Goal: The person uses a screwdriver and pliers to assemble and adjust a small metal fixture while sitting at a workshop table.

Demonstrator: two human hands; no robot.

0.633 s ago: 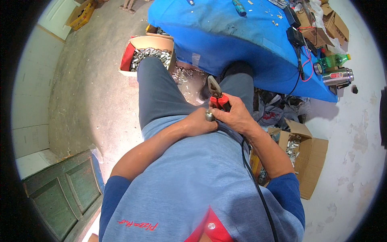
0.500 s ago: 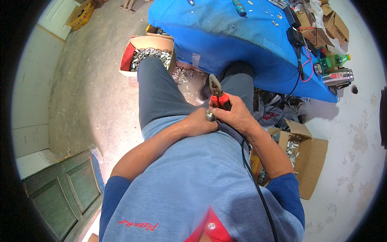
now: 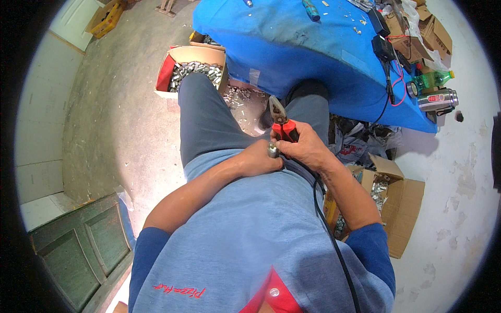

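Observation:
My left hand [image 3: 260, 157] is closed around a small silver metal cylinder [image 3: 272, 150], whose shiny end shows between the two hands in front of my waist. Red-handled pliers [image 3: 284, 129] are gripped in my right hand [image 3: 308, 147], their jaws tilted up and away from me. The right thumb lies against or very near the small cylinder; exact contact is hard to make out. Both hands rest close together over my lap.
Beyond my knees stands a blue-covered table [image 3: 323, 62] with a teal-handled tool [image 3: 310, 10] on it. A cardboard box [image 3: 162, 73] of small metal cylinders sits by my left knee. At right are an open carton [image 3: 407, 208], a steel flask [image 3: 438, 100] and a green bottle [image 3: 434, 78].
The pliers have tipped slightly to the left, and the small cylinder has turned a little in the left hand. Otherwise both hands stay in nearly the same place.

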